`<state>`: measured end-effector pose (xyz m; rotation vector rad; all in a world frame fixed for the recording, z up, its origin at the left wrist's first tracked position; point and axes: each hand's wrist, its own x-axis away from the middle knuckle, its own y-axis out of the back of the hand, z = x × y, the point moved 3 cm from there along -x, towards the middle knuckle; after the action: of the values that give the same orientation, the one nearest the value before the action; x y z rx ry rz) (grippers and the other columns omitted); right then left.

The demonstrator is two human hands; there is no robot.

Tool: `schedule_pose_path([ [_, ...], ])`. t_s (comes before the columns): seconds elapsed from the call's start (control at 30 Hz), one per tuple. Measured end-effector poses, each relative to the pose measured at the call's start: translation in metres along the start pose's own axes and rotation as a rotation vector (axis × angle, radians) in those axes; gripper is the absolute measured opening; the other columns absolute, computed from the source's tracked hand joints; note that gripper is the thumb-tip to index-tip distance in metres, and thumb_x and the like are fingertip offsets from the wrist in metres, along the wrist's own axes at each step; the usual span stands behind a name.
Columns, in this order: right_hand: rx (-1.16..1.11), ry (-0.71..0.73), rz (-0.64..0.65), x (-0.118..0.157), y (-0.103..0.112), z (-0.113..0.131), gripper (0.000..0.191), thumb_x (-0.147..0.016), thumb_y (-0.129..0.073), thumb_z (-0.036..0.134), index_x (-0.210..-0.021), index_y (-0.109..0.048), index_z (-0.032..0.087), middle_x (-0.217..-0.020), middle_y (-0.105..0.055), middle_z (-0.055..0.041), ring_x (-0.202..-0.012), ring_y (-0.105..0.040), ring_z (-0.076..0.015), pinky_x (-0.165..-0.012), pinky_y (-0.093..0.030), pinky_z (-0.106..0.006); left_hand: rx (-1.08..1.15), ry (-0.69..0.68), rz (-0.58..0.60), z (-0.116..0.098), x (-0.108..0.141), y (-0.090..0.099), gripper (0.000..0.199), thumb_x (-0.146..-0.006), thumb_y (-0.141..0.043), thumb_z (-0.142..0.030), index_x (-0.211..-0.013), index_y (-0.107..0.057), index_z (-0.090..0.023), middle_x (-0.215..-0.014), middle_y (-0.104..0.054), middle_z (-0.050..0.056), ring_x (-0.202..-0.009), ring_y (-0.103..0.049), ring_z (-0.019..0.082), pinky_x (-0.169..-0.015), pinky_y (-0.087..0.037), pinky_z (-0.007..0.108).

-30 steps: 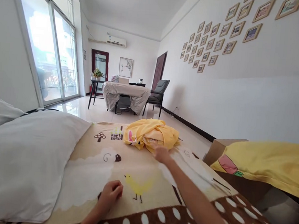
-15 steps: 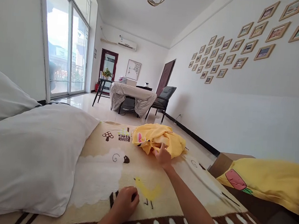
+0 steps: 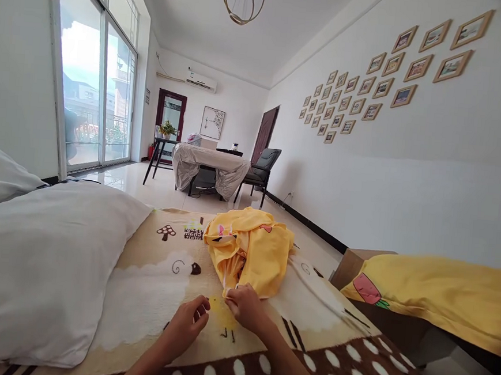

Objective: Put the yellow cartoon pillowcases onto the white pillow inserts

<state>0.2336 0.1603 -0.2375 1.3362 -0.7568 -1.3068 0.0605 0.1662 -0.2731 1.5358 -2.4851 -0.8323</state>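
A crumpled yellow pillowcase (image 3: 267, 252) with small printed figures lies on the cream blanket (image 3: 146, 295). My right hand (image 3: 245, 305) is closed on its near edge, pinching the fabric between thumb and fingers. Just left of that edge, my left hand (image 3: 185, 324) hovers low over the blanket, its fingers loosely bent and thumb apart, holding nothing. Folds hide most of the pillowcase's inside.
A white pillow (image 3: 48, 270) lies on the left, with another white pillow (image 3: 0, 171) behind it. At the right, a yellow pillow (image 3: 433, 288) with a carrot print rests on a cardboard box (image 3: 353, 262). Beyond the blanket stand a covered table (image 3: 212, 157) and a dark chair (image 3: 260, 171).
My right hand has drawn the pillowcase's edge toward me, stretching the cloth out. My left hand has lifted forward and its fingers have loosened. The camera view has shifted slightly right.
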Motion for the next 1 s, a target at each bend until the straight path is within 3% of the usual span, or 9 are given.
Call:
schedule_pose_path([
  [0.17, -0.049, -0.039, -0.025, 0.000, 0.010, -0.008, 0.015, -0.084, -0.054, 0.027, -0.076, -0.062, 0.018, -0.073, -0.066, -0.0031, -0.069, -0.056, -0.0149, -0.064, -0.030, -0.024, -0.069, 0.014, 0.045, 0.002, 0.002, -0.001, 0.014, -0.079, -0.041, -0.025, -0.081, -0.052, -0.018, -0.067, -0.057, 0.000, -0.065, -0.052, 0.014, -0.060, -0.037, 0.025],
  [0.27, -0.040, -0.030, -0.064, 0.007, 0.027, 0.003, 0.010, -0.083, -0.054, 0.023, -0.077, -0.061, 0.018, -0.076, -0.065, -0.0043, -0.074, -0.056, -0.0168, -0.068, -0.031, -0.025, -0.070, 0.008, 0.026, 0.009, 0.003, -0.005, 0.026, -0.080, -0.043, -0.026, -0.103, -0.054, -0.019, -0.075, -0.060, 0.000, -0.068, -0.055, 0.015, -0.065, -0.041, 0.025],
  [0.37, -0.057, 0.070, -0.090, 0.019, 0.038, 0.030, 0.013, -0.084, -0.051, 0.022, -0.074, -0.058, 0.018, -0.073, -0.063, -0.0038, -0.073, -0.054, -0.0163, -0.069, -0.033, -0.025, -0.028, -0.021, -0.027, 0.013, 0.005, -0.008, 0.066, -0.079, -0.048, -0.029, -0.140, -0.025, -0.023, -0.091, -0.062, 0.002, -0.068, -0.056, 0.014, -0.072, -0.046, 0.028],
  [0.47, -0.116, 0.306, -0.034, 0.034, 0.034, 0.062, 0.011, -0.083, -0.054, 0.026, -0.075, -0.056, 0.019, -0.072, -0.061, -0.0015, -0.071, -0.053, -0.0143, -0.073, -0.036, -0.025, 0.010, -0.066, -0.084, 0.005, 0.008, -0.004, 0.082, -0.076, -0.054, -0.030, -0.146, -0.011, -0.026, -0.113, -0.059, 0.005, -0.078, -0.059, 0.015, -0.085, -0.046, 0.031],
  [0.53, -0.148, 0.497, 0.044, 0.044, 0.027, 0.081, 0.013, -0.082, -0.057, 0.030, -0.076, -0.056, 0.019, -0.072, -0.061, -0.0008, -0.072, -0.054, -0.0137, -0.076, -0.038, -0.024, 0.024, -0.105, -0.100, -0.007, 0.009, 0.001, 0.064, -0.076, -0.054, -0.032, -0.137, -0.037, -0.028, -0.117, -0.058, 0.005, -0.094, -0.058, 0.019, -0.092, -0.043, 0.031],
  [0.6, -0.207, 0.624, 0.094, 0.052, 0.028, 0.091, 0.016, -0.086, -0.054, 0.032, -0.081, -0.059, 0.018, -0.073, -0.062, -0.0017, -0.076, -0.056, -0.0138, -0.080, -0.039, -0.024, 0.022, -0.106, -0.107, -0.020, 0.010, 0.006, 0.034, -0.077, -0.050, -0.038, -0.105, -0.063, -0.024, -0.102, -0.062, 0.005, -0.093, -0.057, 0.021, -0.086, -0.046, 0.030],
  [0.67, -0.352, 0.656, 0.115, 0.057, 0.042, 0.092, 0.022, -0.089, -0.051, 0.036, -0.092, -0.063, 0.018, -0.082, -0.065, -0.0031, -0.084, -0.057, -0.0139, -0.084, -0.040, -0.023, -0.004, -0.091, -0.127, -0.034, 0.011, 0.013, 0.030, -0.076, -0.047, -0.045, -0.067, -0.063, -0.021, -0.079, -0.060, 0.006, -0.075, -0.055, 0.020, -0.069, -0.047, 0.029],
  [0.83, -0.681, 0.328, -0.035, 0.038, 0.085, 0.043, 0.033, -0.088, -0.051, 0.043, -0.113, -0.062, 0.025, -0.106, -0.063, -0.0043, -0.097, -0.057, -0.0148, -0.088, -0.043, -0.026, -0.214, -0.125, -0.156, -0.064, 0.037, 0.045, 0.045, -0.066, -0.050, -0.062, -0.043, -0.051, -0.023, -0.062, -0.054, 0.008, -0.063, -0.049, 0.021, -0.059, -0.044, 0.034],
  [1.0, -0.304, -0.303, -0.297, 0.003, 0.036, -0.064, 0.043, -0.084, -0.052, 0.032, -0.124, -0.053, 0.019, -0.132, -0.049, -0.0129, -0.125, -0.041, -0.0263, -0.104, -0.031, -0.043, -0.268, -0.037, -0.285, -0.037, 0.086, 0.101, 0.036, -0.059, -0.065, -0.064, -0.078, -0.071, -0.033, -0.100, -0.065, 0.007, -0.105, -0.052, 0.036, -0.084, -0.048, 0.046],
])
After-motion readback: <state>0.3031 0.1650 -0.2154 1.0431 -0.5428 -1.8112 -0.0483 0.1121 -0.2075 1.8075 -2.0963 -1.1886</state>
